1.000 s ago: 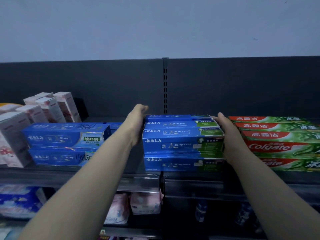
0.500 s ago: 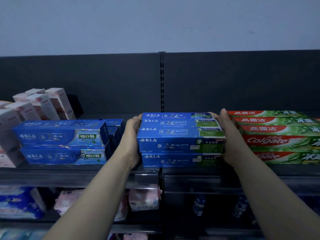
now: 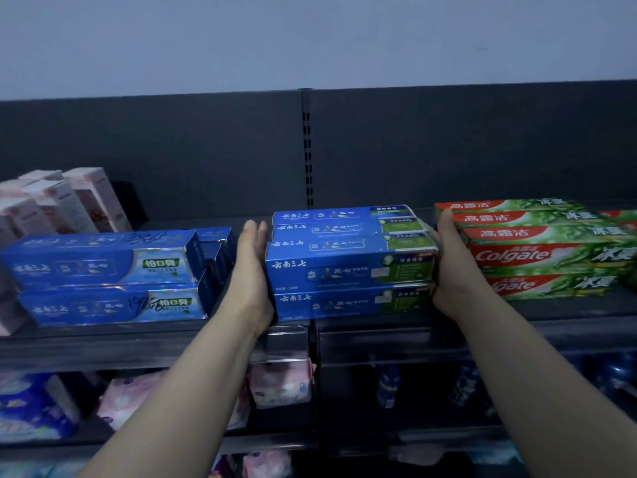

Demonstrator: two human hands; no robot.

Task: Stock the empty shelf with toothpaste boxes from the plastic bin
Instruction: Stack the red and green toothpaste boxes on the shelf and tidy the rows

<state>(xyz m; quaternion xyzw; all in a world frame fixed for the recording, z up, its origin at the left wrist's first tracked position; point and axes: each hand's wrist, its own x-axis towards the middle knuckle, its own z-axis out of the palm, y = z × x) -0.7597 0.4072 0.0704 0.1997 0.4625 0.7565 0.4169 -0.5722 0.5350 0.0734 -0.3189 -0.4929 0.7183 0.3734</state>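
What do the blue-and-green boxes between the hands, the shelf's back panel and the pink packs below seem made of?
The blue-and-green boxes: printed cardboard, lightly glossy; crisp folded edges and flat faces.
The back panel: probably painted metal, matte dark grey, with a slotted upright.
The pink packs: likely soft plastic film; wrinkled, puffy, faint sheen.

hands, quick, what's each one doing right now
left hand: open, fingers straight, pressed against the left end of the blue-and-green toothpaste stack
right hand: open, pressed against its right end

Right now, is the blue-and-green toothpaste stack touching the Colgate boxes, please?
No, the right hand sits between the blue-and-green toothpaste stack and the Colgate boxes.
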